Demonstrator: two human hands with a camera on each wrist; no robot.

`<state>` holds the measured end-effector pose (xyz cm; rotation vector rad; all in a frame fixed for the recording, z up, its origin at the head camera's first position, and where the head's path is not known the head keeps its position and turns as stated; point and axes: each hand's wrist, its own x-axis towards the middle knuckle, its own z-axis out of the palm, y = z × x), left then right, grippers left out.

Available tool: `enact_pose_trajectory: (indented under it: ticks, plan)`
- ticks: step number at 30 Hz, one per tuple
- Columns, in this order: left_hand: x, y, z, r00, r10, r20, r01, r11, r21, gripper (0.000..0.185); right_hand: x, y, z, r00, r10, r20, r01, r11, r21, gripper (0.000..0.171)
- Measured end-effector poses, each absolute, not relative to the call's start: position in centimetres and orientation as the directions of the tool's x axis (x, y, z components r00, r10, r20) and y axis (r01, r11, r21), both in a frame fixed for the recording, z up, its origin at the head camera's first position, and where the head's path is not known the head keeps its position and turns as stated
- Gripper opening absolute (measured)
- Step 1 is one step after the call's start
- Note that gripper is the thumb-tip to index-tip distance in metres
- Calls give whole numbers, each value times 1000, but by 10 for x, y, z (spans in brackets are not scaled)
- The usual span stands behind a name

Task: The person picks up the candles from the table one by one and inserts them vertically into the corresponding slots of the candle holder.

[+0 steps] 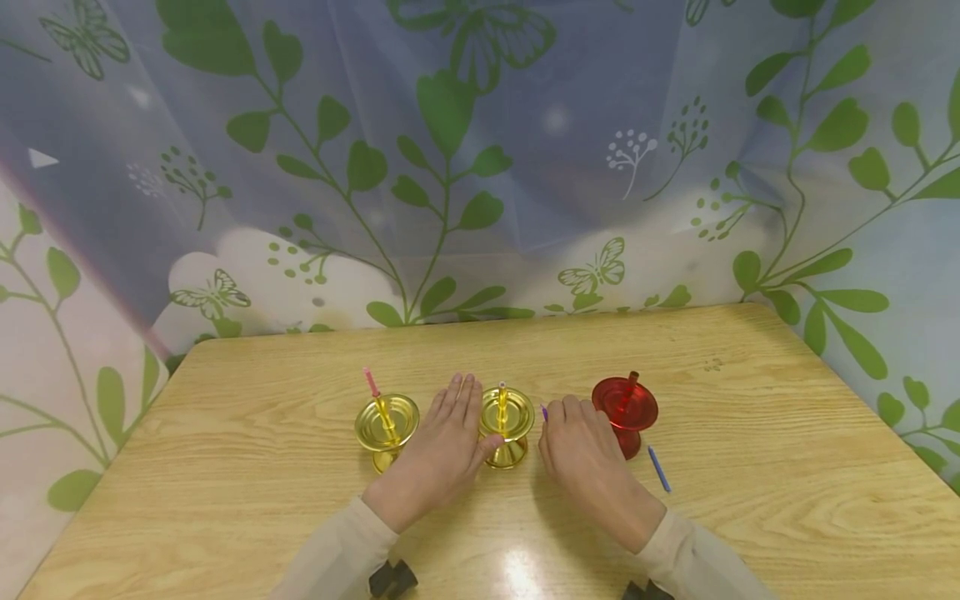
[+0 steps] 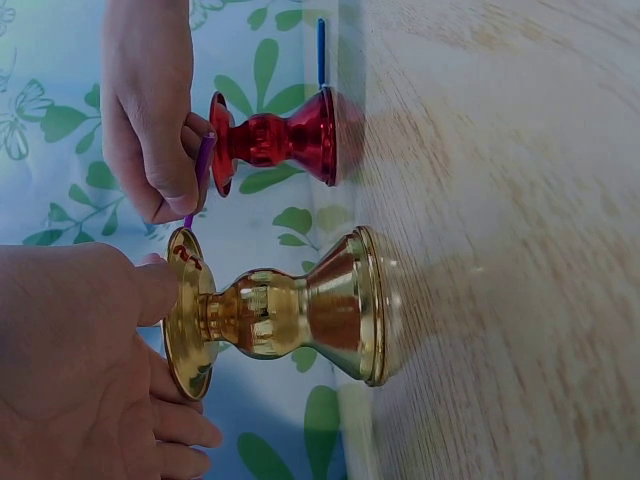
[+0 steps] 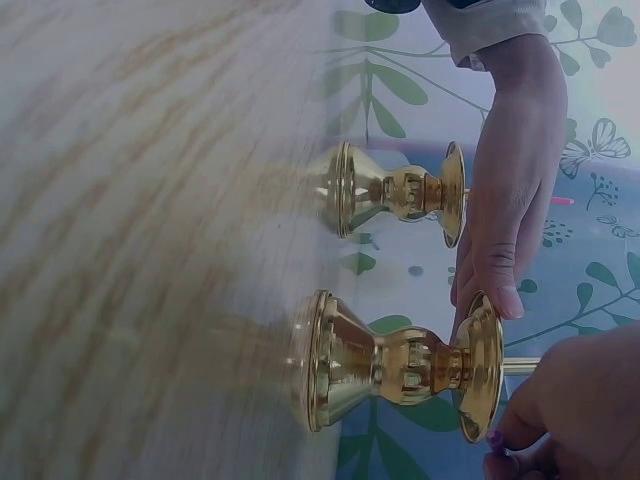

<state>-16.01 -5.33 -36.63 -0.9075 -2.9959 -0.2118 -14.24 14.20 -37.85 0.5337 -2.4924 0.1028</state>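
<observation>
The middle gold candle holder [image 1: 510,454] stands upright. My left hand [image 1: 442,442] lies along its left side, fingers straight and thumb at the front rim of its dish. My right hand [image 1: 581,442] pinches a small purple candle [image 2: 203,165] just right of that dish. A second gold candle holder [image 1: 363,425] stands left of my left hand, with a pink candle [image 1: 371,382] upright in its cup. The red candle holder [image 1: 628,402] is on the right, partly hidden by my right hand, with no candle showing in its cup.
A blue candle [image 1: 659,469] lies on the wooden table [image 1: 787,492], to the right of the red holder. Behind the table's far edge hangs a cloth [image 1: 540,183] patterned with leaves and butterflies.
</observation>
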Motion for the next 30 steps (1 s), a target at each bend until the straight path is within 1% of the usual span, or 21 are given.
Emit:
enact_pose_trajectory:
  ticks: [12,19,23,30]
  plan:
    - [-160,-53,-366,-836,549,28,547,827,131,71,-142,142,-377,-741,-351,572,-400,916,44,23]
    - [-160,-53,-366,-834,550,32,549,826,127,71,-142,143,-373,-755,-346,558,-399,917,28,23]
    - [-160,-53,-367,-832,554,34,554,823,128,71,-142,144,-369,-754,-342,560,-412,911,2,23]
    - [-160,-53,-366,-831,556,38,556,823,117,71,-146,145,-363,-737,-361,572,-478,876,-63,21]
